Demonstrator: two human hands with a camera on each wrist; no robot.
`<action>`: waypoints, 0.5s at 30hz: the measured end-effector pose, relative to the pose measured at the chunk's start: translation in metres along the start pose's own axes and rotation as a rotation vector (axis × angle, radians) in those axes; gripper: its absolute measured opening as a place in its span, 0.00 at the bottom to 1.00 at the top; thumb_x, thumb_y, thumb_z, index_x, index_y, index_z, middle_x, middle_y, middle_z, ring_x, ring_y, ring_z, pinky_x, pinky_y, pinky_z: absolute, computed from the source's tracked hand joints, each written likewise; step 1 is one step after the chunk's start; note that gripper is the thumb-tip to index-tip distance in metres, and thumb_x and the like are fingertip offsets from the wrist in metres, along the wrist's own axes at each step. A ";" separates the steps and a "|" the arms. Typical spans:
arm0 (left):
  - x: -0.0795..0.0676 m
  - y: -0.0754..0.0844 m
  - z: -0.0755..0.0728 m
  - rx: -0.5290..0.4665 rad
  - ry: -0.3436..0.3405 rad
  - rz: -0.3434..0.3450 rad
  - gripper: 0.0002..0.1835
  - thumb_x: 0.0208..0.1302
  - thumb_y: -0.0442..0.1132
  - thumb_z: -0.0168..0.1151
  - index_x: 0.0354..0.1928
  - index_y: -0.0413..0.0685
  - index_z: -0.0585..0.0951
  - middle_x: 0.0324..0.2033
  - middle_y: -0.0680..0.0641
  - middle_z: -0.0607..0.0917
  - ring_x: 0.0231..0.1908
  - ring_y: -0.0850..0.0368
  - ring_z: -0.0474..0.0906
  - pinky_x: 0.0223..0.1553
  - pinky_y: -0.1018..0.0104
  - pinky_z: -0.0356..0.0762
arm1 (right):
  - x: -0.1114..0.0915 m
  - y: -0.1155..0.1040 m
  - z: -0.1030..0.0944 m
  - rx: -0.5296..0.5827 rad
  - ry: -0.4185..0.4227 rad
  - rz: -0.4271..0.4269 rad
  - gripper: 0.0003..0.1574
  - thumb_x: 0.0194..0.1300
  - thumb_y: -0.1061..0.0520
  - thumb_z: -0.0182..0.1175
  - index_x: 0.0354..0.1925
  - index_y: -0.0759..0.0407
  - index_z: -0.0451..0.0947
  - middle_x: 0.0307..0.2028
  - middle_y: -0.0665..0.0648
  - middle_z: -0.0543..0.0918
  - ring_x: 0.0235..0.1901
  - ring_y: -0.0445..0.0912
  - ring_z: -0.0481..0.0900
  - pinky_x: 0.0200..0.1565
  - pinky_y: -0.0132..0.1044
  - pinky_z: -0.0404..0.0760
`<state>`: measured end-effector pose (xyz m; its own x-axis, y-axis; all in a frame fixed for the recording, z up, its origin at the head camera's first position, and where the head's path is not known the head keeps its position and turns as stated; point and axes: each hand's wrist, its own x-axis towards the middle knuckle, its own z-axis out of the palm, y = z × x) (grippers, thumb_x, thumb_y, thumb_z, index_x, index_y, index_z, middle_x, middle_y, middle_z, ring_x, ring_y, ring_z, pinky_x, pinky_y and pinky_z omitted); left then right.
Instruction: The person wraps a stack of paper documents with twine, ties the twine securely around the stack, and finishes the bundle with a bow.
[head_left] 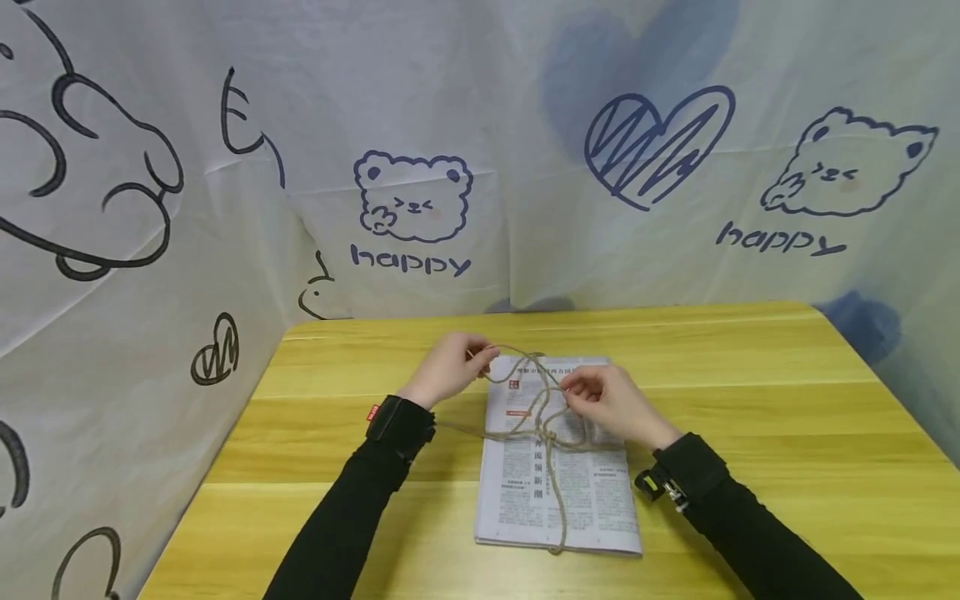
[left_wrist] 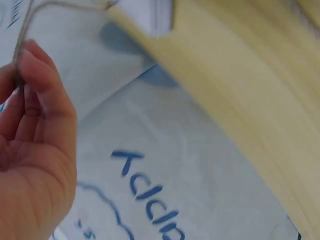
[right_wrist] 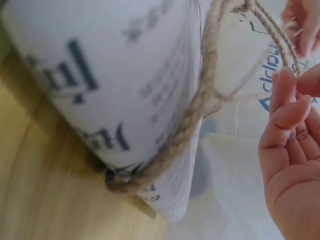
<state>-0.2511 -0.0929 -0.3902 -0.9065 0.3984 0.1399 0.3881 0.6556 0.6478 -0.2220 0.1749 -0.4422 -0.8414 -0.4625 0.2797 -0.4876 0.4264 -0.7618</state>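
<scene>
A folded stack of newspaper [head_left: 510, 500] lies on the table, with brown twine [head_left: 553, 483] running lengthwise and crosswise over it and meeting near its middle. At the stack's far left corner my left hand [head_left: 450, 368] pinches one strand of twine [left_wrist: 22, 37] between thumb and fingers. My right hand [head_left: 615, 404], above the stack's right side, pinches twine [right_wrist: 280, 35] at its fingertips. Between the two hands a strand arcs over the far end of the paper. Loose loops lie around the crossing. In the right wrist view the twine wraps round the edge of the newspaper [right_wrist: 110, 65].
The yellow wood-grain table [head_left: 322, 517] extends to both sides of the stack. Behind it and at the left hangs a pale cloth [head_left: 510, 208] with drawn bears, hearts and lettering. A loose twine tail [head_left: 457, 428] runs left from the stack, toward the left wrist.
</scene>
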 end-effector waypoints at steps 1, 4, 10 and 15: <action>-0.003 0.001 -0.007 -0.046 0.001 0.000 0.10 0.70 0.43 0.54 0.37 0.48 0.83 0.24 0.49 0.80 0.25 0.57 0.76 0.28 0.64 0.74 | 0.000 -0.001 0.000 -0.002 0.005 -0.001 0.09 0.63 0.64 0.58 0.42 0.63 0.80 0.30 0.50 0.81 0.28 0.43 0.78 0.30 0.36 0.79; -0.011 0.006 -0.024 -0.189 -0.016 -0.015 0.09 0.69 0.41 0.56 0.40 0.44 0.83 0.24 0.46 0.81 0.25 0.54 0.78 0.28 0.64 0.76 | 0.001 -0.003 0.001 -0.006 0.021 -0.002 0.08 0.62 0.64 0.58 0.40 0.62 0.80 0.29 0.51 0.80 0.27 0.43 0.76 0.30 0.35 0.78; -0.031 0.015 -0.051 -0.417 -0.047 -0.037 0.13 0.69 0.40 0.56 0.46 0.40 0.82 0.26 0.40 0.79 0.24 0.56 0.74 0.26 0.70 0.74 | 0.004 -0.005 0.002 0.005 0.040 -0.002 0.07 0.60 0.66 0.58 0.38 0.59 0.79 0.29 0.51 0.79 0.27 0.44 0.76 0.30 0.35 0.77; -0.047 0.010 -0.062 -0.588 -0.116 -0.087 0.15 0.70 0.41 0.54 0.47 0.35 0.80 0.23 0.45 0.76 0.20 0.62 0.69 0.21 0.75 0.67 | 0.006 -0.002 0.004 0.030 0.039 0.006 0.07 0.61 0.67 0.57 0.37 0.59 0.79 0.29 0.52 0.80 0.28 0.44 0.77 0.31 0.35 0.79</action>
<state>-0.2147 -0.1449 -0.3445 -0.8938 0.4484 0.0070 0.1265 0.2370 0.9632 -0.2251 0.1680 -0.4412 -0.8530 -0.4288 0.2975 -0.4759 0.4055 -0.7804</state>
